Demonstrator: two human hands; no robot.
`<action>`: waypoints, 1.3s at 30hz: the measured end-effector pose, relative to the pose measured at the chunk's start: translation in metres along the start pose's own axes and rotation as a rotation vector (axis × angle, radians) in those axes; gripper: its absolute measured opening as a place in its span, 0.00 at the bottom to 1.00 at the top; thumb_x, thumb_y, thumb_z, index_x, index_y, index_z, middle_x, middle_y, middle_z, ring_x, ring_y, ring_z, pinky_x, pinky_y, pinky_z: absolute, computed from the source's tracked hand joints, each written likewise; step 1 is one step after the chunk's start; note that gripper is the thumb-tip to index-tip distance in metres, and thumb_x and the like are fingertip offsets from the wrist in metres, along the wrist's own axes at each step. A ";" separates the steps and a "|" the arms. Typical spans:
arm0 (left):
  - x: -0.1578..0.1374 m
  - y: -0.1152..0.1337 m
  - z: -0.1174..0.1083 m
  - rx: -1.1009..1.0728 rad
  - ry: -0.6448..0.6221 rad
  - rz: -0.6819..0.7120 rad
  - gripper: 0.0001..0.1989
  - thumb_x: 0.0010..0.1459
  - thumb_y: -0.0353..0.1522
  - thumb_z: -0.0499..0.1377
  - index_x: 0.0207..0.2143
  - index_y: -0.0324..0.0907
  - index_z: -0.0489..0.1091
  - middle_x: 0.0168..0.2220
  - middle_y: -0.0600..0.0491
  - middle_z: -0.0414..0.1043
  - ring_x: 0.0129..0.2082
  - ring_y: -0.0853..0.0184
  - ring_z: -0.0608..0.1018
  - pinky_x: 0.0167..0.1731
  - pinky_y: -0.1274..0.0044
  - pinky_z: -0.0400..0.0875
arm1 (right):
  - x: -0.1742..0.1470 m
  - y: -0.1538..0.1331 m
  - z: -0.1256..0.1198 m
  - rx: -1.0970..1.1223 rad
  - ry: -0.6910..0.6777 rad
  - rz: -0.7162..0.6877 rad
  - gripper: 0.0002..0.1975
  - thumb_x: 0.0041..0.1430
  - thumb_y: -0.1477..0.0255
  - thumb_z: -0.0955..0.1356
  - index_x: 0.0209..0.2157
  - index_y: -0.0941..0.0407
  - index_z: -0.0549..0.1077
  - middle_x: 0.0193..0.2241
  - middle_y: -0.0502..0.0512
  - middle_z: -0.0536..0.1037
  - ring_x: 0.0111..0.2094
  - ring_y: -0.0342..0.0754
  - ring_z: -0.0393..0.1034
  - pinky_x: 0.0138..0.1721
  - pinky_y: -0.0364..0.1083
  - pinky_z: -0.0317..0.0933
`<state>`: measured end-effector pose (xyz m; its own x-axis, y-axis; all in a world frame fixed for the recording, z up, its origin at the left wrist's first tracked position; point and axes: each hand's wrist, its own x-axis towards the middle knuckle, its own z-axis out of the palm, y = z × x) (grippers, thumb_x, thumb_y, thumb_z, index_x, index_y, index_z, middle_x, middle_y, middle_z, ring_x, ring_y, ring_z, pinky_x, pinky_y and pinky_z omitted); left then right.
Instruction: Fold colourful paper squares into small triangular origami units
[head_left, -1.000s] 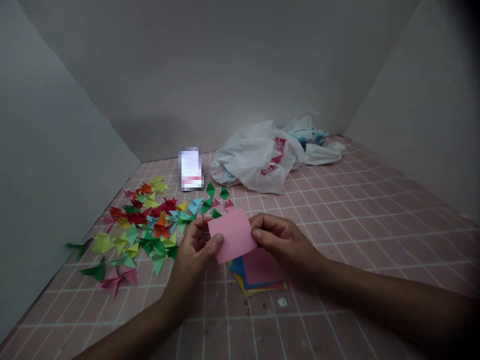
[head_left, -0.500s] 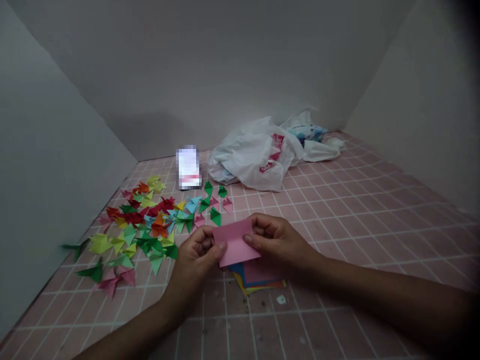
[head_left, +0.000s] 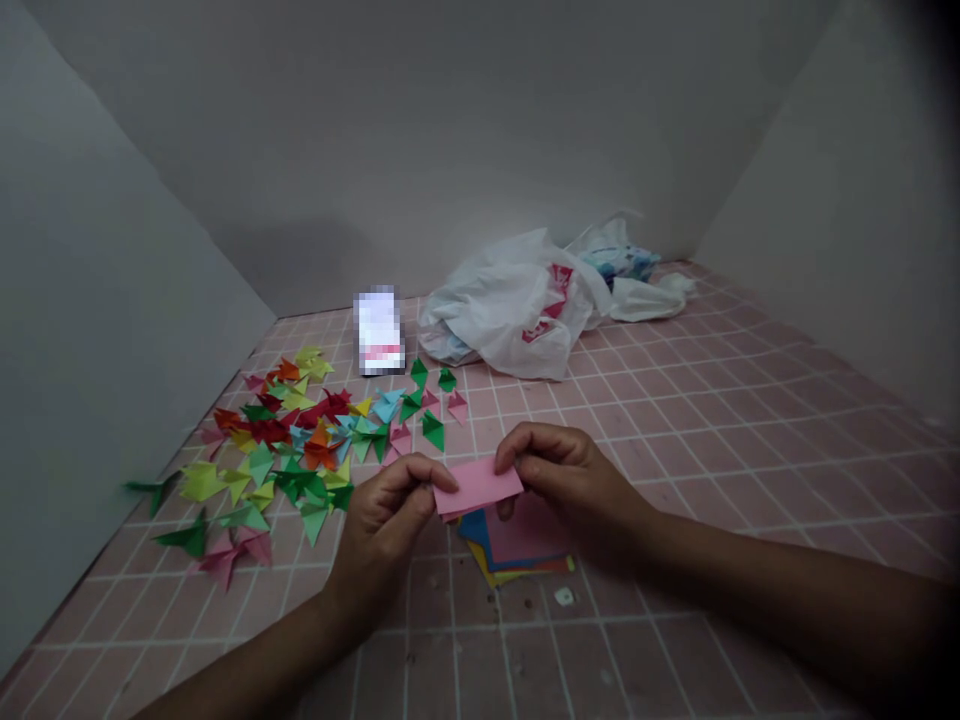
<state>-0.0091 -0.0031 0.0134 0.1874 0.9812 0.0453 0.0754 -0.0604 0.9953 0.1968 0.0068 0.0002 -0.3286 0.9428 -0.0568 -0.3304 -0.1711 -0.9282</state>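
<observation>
A sheet of pink paper [head_left: 477, 486], folded over into a narrow strip, is held up between my two hands. My left hand [head_left: 390, 515] pinches its left end, forefinger on top. At the right end, my right hand [head_left: 559, 475] grips the upper corner between thumb and fingers. Just below the strip lies a stack of coloured paper [head_left: 529, 535], pink on top with blue, yellow and orange edges showing. To the left spreads a heap of folded paper cranes [head_left: 300, 480] in green, yellow, red, orange, blue and pink.
A phone [head_left: 379, 330] with a lit, blurred screen leans at the back wall. Beside it lie a crumpled white plastic bag [head_left: 517, 305] and a blue-and-white packet [head_left: 626, 263]. A small white scrap [head_left: 564, 597] rests on the pink tiled surface [head_left: 712, 450]. Walls rise behind and on both sides.
The pink paper was a taller, open-looking sheet with both thumbs on its face. Now it is doubled into a narrower strip, and my fingers have shifted to its top edge.
</observation>
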 end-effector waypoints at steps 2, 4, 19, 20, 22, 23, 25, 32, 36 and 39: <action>0.000 0.002 -0.001 0.051 -0.012 0.036 0.08 0.58 0.31 0.57 0.30 0.44 0.75 0.29 0.54 0.72 0.30 0.67 0.71 0.32 0.77 0.63 | -0.001 -0.001 0.002 0.019 0.013 0.016 0.05 0.54 0.78 0.66 0.31 0.57 0.74 0.18 0.48 0.76 0.23 0.42 0.73 0.28 0.41 0.63; 0.000 0.004 -0.001 0.081 -0.028 0.059 0.09 0.59 0.30 0.56 0.30 0.45 0.75 0.29 0.54 0.72 0.30 0.67 0.71 0.32 0.77 0.63 | -0.002 -0.002 0.003 0.037 0.005 0.024 0.05 0.54 0.78 0.66 0.31 0.57 0.73 0.18 0.48 0.76 0.22 0.42 0.73 0.27 0.40 0.62; 0.006 0.003 0.011 -0.154 0.016 -0.110 0.10 0.51 0.33 0.67 0.35 0.42 0.70 0.26 0.58 0.69 0.24 0.73 0.70 0.24 0.83 0.66 | 0.001 0.000 0.000 -0.001 -0.034 -0.004 0.03 0.56 0.77 0.66 0.30 0.57 0.71 0.19 0.48 0.75 0.22 0.41 0.71 0.26 0.40 0.61; 0.006 0.003 0.012 -0.155 0.016 -0.108 0.10 0.51 0.32 0.67 0.36 0.42 0.70 0.26 0.58 0.69 0.24 0.74 0.70 0.24 0.83 0.66 | 0.002 0.001 0.000 0.005 -0.035 -0.002 0.02 0.56 0.76 0.66 0.30 0.57 0.71 0.19 0.48 0.75 0.22 0.41 0.71 0.26 0.40 0.61; 0.006 0.003 0.012 -0.148 0.015 -0.100 0.10 0.51 0.32 0.66 0.35 0.42 0.70 0.27 0.58 0.69 0.25 0.74 0.70 0.24 0.84 0.66 | 0.003 0.003 -0.001 0.011 -0.036 -0.002 0.02 0.56 0.76 0.66 0.30 0.57 0.71 0.18 0.48 0.75 0.21 0.41 0.71 0.26 0.40 0.61; 0.006 0.003 0.012 -0.141 0.012 -0.096 0.10 0.51 0.31 0.66 0.35 0.41 0.70 0.27 0.58 0.68 0.25 0.74 0.70 0.24 0.85 0.66 | 0.003 0.004 -0.001 0.012 -0.036 -0.004 0.02 0.56 0.75 0.66 0.30 0.57 0.71 0.18 0.48 0.75 0.21 0.41 0.71 0.26 0.40 0.61; 0.006 0.003 0.012 -0.134 0.011 -0.084 0.09 0.52 0.31 0.66 0.35 0.41 0.69 0.27 0.58 0.68 0.25 0.74 0.69 0.25 0.85 0.66 | 0.003 0.005 -0.002 0.008 -0.034 -0.006 0.02 0.56 0.75 0.67 0.30 0.57 0.71 0.19 0.48 0.75 0.21 0.41 0.70 0.26 0.40 0.61; 0.004 0.002 0.012 -0.088 0.037 -0.046 0.10 0.53 0.31 0.65 0.36 0.43 0.67 0.29 0.57 0.68 0.28 0.73 0.70 0.28 0.83 0.66 | 0.000 -0.003 0.000 0.021 -0.060 0.016 0.04 0.62 0.70 0.65 0.36 0.56 0.69 0.24 0.48 0.73 0.25 0.42 0.71 0.29 0.42 0.63; 0.003 0.002 0.013 -0.053 0.029 -0.035 0.10 0.53 0.30 0.65 0.36 0.43 0.67 0.30 0.57 0.68 0.29 0.72 0.70 0.28 0.83 0.67 | 0.000 -0.004 0.004 -0.005 -0.046 0.093 0.10 0.57 0.65 0.70 0.36 0.56 0.69 0.21 0.45 0.70 0.19 0.38 0.66 0.22 0.38 0.60; 0.003 0.000 0.013 -0.063 0.013 -0.042 0.10 0.54 0.31 0.65 0.37 0.43 0.67 0.30 0.57 0.68 0.28 0.72 0.70 0.28 0.83 0.67 | 0.000 -0.002 0.006 -0.017 -0.013 0.161 0.12 0.54 0.65 0.72 0.31 0.57 0.69 0.18 0.43 0.68 0.17 0.37 0.63 0.19 0.37 0.57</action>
<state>0.0042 -0.0022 0.0123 0.1730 0.9849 0.0038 0.0216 -0.0076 0.9997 0.1921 0.0057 0.0038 -0.3876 0.8998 -0.2004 -0.2577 -0.3144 -0.9136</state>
